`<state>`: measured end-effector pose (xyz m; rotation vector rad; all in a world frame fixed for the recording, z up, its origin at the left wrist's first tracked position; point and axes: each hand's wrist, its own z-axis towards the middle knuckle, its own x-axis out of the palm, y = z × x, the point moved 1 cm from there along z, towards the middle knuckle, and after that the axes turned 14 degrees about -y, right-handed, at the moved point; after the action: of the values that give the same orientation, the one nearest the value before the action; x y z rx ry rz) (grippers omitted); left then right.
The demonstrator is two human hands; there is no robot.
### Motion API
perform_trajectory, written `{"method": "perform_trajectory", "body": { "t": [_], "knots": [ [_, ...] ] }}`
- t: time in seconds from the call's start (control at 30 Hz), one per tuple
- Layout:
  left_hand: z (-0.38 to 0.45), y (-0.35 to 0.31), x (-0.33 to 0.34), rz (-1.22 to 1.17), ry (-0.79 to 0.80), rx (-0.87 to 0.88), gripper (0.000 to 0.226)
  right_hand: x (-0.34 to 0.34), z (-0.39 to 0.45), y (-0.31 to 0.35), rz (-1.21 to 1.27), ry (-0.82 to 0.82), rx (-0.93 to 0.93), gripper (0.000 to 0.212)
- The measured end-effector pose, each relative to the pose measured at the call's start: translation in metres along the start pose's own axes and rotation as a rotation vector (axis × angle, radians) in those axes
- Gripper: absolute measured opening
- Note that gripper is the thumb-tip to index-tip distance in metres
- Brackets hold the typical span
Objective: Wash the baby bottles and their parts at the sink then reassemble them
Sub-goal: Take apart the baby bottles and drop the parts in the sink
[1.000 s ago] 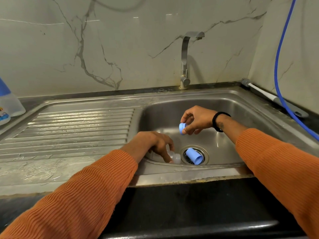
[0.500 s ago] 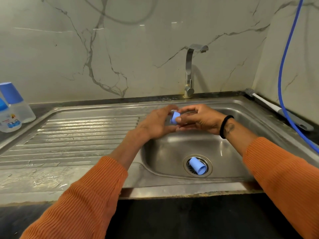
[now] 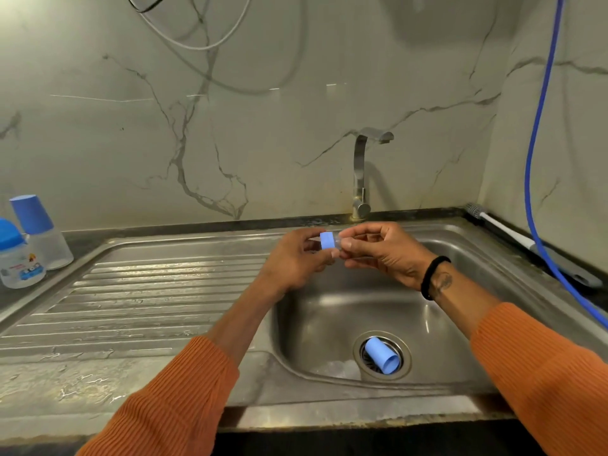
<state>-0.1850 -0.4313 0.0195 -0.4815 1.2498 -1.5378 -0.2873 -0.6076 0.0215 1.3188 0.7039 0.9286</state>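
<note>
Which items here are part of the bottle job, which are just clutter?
In the job:
- blue collar ring, pinched by left hand and right hand
- blue cap lying on the drain
- two baby bottles on the counter
- bottle brush
- faucet, sink

Lying about:
- blue hose
- white cable

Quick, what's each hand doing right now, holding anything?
Left hand: pinches the blue ring.
Right hand: grips the clear part that meets the ring; what it is cannot be told.
</note>
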Motion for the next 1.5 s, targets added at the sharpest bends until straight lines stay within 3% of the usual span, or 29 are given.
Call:
{"method": "perform_trajectory", "body": {
  "t": [0.07, 0.23, 0.33, 0.43, 0.77, 1.07, 1.27, 1.5],
  "knots": [
    [0.000, -0.003, -0.001, -0.103, -0.032, -0.017, 0.047, 0.006, -0.003, 0.005, -0.029, -0.046, -0.077, 0.034],
    [-0.003, -0.011, 0.000, -0.187, -0.047, 0.034, 0.022, 0.026, -0.010, 0.014, -0.154, -0.191, -0.327, 0.029],
    [-0.003, -0.010, 0.002, -0.171, -0.065, 0.062, 0.029, 0.031, -0.009, 0.013, -0.269, -0.216, -0.422, 0.034],
    [-0.005, -0.008, 0.004, -0.123, -0.068, 0.126, 0.034, 0.033, -0.011, 0.015, -0.351, -0.204, -0.467, 0.045],
    [-0.012, -0.013, 0.012, -0.125, -0.062, 0.158, 0.036, 0.034, -0.017, 0.014, -0.420, -0.497, -0.557, 0.015],
    [-0.016, -0.016, 0.017, -0.081, -0.100, 0.280, 0.033, 0.044, -0.027, 0.014, -0.468, -0.633, -0.634, 0.006],
    [-0.014, -0.015, 0.020, -0.128, -0.145, 0.215, 0.030, 0.041, -0.020, 0.016, -0.424, -0.607, -0.583, 0.008],
    [-0.010, -0.016, 0.014, -0.214, -0.195, 0.104, 0.025, 0.042, -0.016, 0.015, -0.267, -0.385, -0.485, 0.019]
  ]
}}
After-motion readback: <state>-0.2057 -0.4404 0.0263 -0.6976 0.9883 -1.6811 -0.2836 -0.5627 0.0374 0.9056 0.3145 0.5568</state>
